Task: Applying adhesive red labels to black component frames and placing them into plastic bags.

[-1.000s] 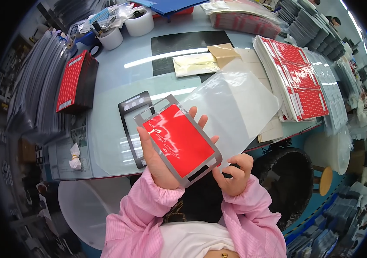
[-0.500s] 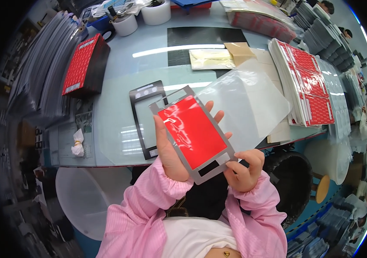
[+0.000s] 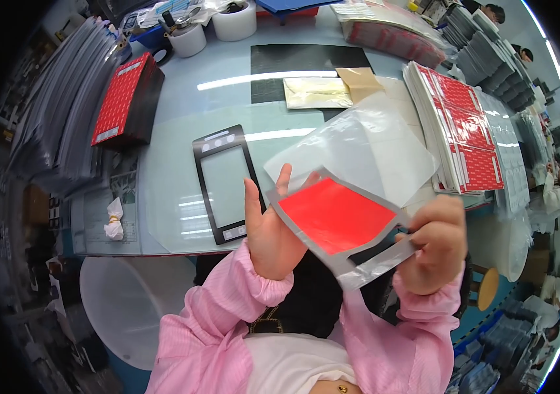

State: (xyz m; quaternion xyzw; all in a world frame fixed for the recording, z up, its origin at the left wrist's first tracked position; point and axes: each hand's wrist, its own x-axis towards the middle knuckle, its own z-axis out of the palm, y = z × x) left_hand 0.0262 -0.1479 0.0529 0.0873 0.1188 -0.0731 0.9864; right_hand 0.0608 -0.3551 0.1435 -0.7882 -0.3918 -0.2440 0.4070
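Observation:
My right hand [image 3: 432, 246] pinches one end of a thin, bendy red film sheet with a grey border [image 3: 340, 217], beside a cut-out slot in that border. The sheet slants and its surface curves slightly. At its left edge my left hand [image 3: 273, 236] is open, palm up, thumb and fingers apart; the sheet hides part of the fingers, so I cannot tell whether they touch it. Just left of that hand, a black-framed clear panel [image 3: 248, 161] with round marks at its far end lies on the table.
A translucent sheet [image 3: 365, 151] lies beyond my hands, near a yellowish packet [image 3: 316, 93]. Red-printed stacks [image 3: 454, 125] stand right, a red-and-black block [image 3: 122, 98] left beside tall grey stacks [image 3: 63, 105]. Crumpled white tissue [image 3: 114, 220] sits near the front edge. White bins [image 3: 119, 308] stand below.
The red film sheet has come off my left palm, swung and tilted to the right in my right hand. My left hand has opened.

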